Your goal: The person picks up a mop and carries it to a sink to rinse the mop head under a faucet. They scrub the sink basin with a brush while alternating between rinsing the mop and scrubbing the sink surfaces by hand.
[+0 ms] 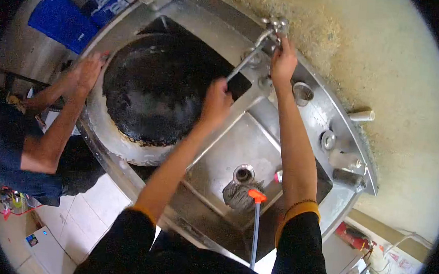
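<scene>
A long thin metal spout (pixel 246 65) slants down from the wall faucet (pixel 275 28). My left hand (pixel 216 105), slightly blurred, is closed round the lower end of this spout, beside the pan. At the base of the faucet, my right hand (pixel 284 64) has its fingers closed on a tap knob, which they partly hide. A large round pan (pixel 156 89) with a blackened, crusted surface and a pale rim lies across the left basin. To its right is the steel sink basin (pixel 223 157) with a drain (pixel 244 174).
Another person's hands (pixel 89 72) are at the pan's left rim. Grey scrubbing material (pixel 238 195) lies by the drain, near an orange-headed tool (pixel 257 195). Metal cups (pixel 302 93) and a lid (pixel 328 140) stand on the back ledge. Blue bins (pixel 65 19) are at upper left.
</scene>
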Demonstrator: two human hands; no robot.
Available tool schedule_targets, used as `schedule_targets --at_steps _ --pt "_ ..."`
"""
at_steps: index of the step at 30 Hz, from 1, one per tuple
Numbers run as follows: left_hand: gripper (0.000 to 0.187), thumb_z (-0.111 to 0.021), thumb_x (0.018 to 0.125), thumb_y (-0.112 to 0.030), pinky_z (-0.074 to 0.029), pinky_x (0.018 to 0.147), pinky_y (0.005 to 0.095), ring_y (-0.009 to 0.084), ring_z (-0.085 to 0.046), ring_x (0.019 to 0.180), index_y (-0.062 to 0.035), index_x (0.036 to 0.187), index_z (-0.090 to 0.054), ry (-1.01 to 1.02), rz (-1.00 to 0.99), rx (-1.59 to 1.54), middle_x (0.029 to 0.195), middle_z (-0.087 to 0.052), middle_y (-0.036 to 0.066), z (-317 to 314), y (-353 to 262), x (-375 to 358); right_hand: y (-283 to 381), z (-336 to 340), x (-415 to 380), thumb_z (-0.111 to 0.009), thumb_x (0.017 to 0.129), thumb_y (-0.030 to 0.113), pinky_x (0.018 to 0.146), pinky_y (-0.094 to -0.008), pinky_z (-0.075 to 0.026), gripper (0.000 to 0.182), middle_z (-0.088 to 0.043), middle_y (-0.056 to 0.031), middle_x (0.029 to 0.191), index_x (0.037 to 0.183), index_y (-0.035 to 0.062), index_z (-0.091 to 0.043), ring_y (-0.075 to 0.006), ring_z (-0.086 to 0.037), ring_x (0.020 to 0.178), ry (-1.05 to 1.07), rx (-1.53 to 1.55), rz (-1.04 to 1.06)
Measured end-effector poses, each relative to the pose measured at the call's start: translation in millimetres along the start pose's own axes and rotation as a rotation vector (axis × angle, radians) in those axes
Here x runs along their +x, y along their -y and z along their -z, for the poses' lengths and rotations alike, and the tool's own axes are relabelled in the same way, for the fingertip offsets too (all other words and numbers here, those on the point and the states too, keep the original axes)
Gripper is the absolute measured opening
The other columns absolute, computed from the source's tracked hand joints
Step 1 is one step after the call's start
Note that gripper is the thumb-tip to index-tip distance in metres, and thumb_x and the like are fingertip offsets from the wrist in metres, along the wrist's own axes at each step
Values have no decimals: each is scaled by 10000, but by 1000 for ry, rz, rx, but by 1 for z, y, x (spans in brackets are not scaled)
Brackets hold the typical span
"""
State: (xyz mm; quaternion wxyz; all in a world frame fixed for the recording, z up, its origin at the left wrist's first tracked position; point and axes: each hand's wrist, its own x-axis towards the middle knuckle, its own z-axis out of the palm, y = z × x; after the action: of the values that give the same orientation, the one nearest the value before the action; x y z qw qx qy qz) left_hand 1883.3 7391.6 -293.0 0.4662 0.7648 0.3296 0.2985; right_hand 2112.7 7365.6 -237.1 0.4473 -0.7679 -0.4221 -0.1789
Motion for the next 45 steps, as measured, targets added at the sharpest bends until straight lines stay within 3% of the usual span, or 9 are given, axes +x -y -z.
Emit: schedule_targets --at_steps 3,5,11,15,22,29,34,37,45 --pt "638 -625 763 -208 -323 1001 396 382 -373 1198 83 1250 -333 141 -32 427 1289 -371 268 -16 61 68 16 10 -12 -550 753 0 612 -353 -460 519 -556 -142 954 1252 82 -432 -211 -563 760 -105 -253 157" --pt "555 -627 764 -255 -407 915 404 357 -497 1089 -2 1213 -420 467 148 461 1187 -505 214 -18 74 75 41 23 -60 -555 746 -18 657 -354 -462 581 -533 -138 991 1289 60 -364 -213 -545 782 -98 56 -32" --pt "211 -577 813 -183 -474 674 393 317 -619 796 -72 991 -593 468 -129 392 863 -634 163 -12 74 48 128 83 -288 -577 771 -12 726 -275 -441 558 -538 -89 916 1275 20 -337 -146 -525 808 62 340 -833" --pt "214 -596 808 -213 -476 678 364 262 -642 760 -87 979 -624 531 122 405 846 -658 116 -1 33 34 150 83 -416 -535 853 118 629 -231 -451 382 -552 -81 916 1200 30 -402 -120 -519 747 212 415 -1153" --pt "266 -665 779 -154 -465 571 224 119 -619 701 71 906 -604 603 392 -11 810 -659 96 -21 -55 8 133 69 -397 -486 902 210 665 -259 -470 319 -570 -91 873 1165 39 -429 -125 -541 727 -60 948 -1371" --pt "238 -584 855 -245 -465 727 278 146 -602 834 -37 970 -592 450 -13 1 912 -640 69 -112 20 -11 23 16 -364 -526 897 214 700 -264 -466 251 -553 -76 842 1016 -7 -518 -161 -541 776 -375 1234 -1237" --pt "408 -426 920 -407 -446 784 301 156 -551 954 -66 1116 -533 473 275 -231 1067 -585 59 -126 20 -33 -16 -16 -316 -523 898 255 555 -216 -399 244 -544 -41 763 967 23 -551 -97 -501 684 -784 1171 -1305" --pt "427 -400 924 -431 -436 804 301 148 -545 949 -84 1135 -531 477 312 -371 1065 -584 49 -143 38 -33 -24 -4 -273 -518 898 288 518 -200 -365 258 -539 -22 726 967 42 -548 -84 -483 622 -567 1103 -1632" --pt "316 -442 930 -334 -402 645 217 95 -540 732 -76 1104 -500 480 265 -399 1021 -622 43 -149 39 -29 -56 -43 -271 -494 890 332 469 -251 -366 317 -520 -15 613 941 35 -589 -119 -465 514 -518 1187 -1266"
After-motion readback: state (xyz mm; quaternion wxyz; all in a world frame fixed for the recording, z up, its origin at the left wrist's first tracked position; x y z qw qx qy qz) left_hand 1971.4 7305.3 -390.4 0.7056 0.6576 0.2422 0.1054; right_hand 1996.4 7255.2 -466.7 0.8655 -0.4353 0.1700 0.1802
